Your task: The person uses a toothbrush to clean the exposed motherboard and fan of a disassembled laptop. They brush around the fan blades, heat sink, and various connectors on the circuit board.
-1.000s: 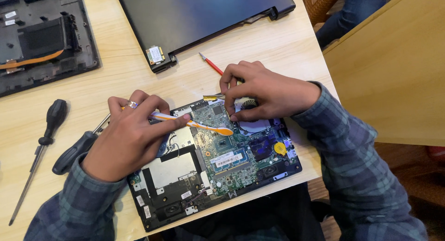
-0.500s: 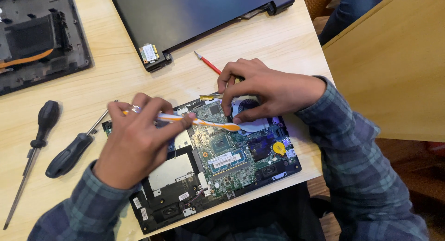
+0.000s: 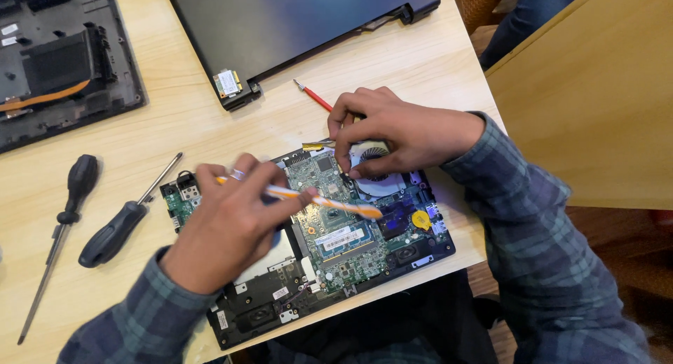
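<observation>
Motherboard [image 3: 343, 231] of the opened laptop lies on the counter [image 3: 210, 126] under both my hands. My left hand [image 3: 235, 220] has its fingers clamped on an orange-white brush [image 3: 329, 201]; two screwdrivers [image 3: 116, 231] lie left of them. My right hand [image 3: 396, 136] pinches together at the fan [image 3: 375, 171].

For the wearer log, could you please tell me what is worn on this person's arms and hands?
Both arms are in long sleeves of dark blue and green plaid flannel, reaching to the wrists. The hands are bare, with no gloves. The left hand has a ring on one finger; no ring or watch shows on the right hand.
</observation>
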